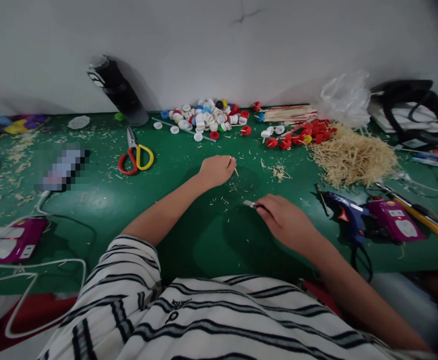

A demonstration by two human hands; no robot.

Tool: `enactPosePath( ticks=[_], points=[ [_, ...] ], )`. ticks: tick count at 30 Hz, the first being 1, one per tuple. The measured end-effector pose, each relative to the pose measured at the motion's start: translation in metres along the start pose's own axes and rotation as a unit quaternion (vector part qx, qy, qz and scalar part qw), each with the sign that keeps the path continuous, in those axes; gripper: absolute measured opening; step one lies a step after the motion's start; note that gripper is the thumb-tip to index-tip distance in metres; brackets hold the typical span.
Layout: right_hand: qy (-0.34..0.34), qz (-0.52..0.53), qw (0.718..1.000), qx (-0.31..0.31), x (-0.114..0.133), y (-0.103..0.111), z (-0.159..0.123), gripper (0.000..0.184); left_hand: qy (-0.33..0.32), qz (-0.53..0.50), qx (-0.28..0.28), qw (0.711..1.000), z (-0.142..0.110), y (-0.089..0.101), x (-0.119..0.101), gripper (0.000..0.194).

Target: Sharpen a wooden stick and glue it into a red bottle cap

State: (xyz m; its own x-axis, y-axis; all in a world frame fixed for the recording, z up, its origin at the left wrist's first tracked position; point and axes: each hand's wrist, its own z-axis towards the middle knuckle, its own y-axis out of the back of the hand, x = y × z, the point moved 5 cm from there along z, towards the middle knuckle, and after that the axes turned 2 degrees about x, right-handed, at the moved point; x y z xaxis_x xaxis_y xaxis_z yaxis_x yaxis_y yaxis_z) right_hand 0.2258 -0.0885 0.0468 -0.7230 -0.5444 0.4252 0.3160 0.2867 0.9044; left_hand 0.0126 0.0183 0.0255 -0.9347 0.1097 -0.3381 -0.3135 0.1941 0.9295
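Note:
My left hand [217,171] is closed over the middle of the green table, with a short pale sliver of wood [236,171] showing at its fingertips. Lower and to the right, my right hand [281,217] pinches a small blade [250,204] that points left, toward the left hand; its handle is hidden in the fingers. Between and beyond the hands, thin wood shavings [280,173] lie scattered. Scissors [131,155] with one red and one yellow handle rest left of my left hand.
Bottle caps [203,117] are heaped by the wall, near thin sticks [290,114] and red caps [318,132]. At right are a pile of pale shavings [354,155], a blue glue gun [348,212] and a yellow cutter [421,215]. A phone [63,170] and black bottle [119,92] are left.

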Motion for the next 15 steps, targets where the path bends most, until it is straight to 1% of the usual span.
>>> enactPosePath(
  ticks=[2,4,6,8,9,10,12,13,15],
  points=[
    [0.057,0.031,0.998,0.01,0.022,-0.002,-0.026,0.03,-0.004,-0.005,-0.002,1.0,0.002,-0.002,0.001,0.05],
    [0.094,0.056,0.994,0.022,0.04,-0.011,-0.052,0.029,-0.006,-0.009,-0.003,1.0,0.004,-0.004,0.003,0.049],
    [0.133,0.067,0.988,0.042,0.054,-0.029,-0.07,0.028,-0.006,-0.013,-0.004,1.0,0.004,-0.005,0.003,0.048],
    [0.18,0.066,0.981,0.034,0.061,-0.048,-0.078,0.022,-0.005,-0.017,-0.005,1.0,0.004,-0.004,0.002,0.047],
    [0.184,0.054,0.981,0.017,0.06,-0.056,-0.076,0.018,-0.004,-0.016,-0.006,1.0,0.003,-0.004,0.002,0.047],
    [0.169,0.041,0.985,0.007,0.056,-0.063,-0.071,0.015,-0.004,-0.016,-0.007,1.0,0.003,-0.003,0.001,0.046],
    [0.144,0.033,0.989,0.015,0.046,-0.072,-0.053,0.017,-0.001,-0.015,-0.009,1.0,0.001,-0.003,-0.001,0.045],
    [0.121,0.02,0.992,0.016,0.039,-0.072,-0.042,0.018,-0.001,-0.017,-0.01,1.0,0.001,-0.003,-0.001,0.044],
    [0.065,-0.014,0.998,0.013,0.023,-0.063,-0.015,0.016,-0.006,-0.035,-0.018,0.999,0.002,-0.003,0.001,0.043]
  ],
)
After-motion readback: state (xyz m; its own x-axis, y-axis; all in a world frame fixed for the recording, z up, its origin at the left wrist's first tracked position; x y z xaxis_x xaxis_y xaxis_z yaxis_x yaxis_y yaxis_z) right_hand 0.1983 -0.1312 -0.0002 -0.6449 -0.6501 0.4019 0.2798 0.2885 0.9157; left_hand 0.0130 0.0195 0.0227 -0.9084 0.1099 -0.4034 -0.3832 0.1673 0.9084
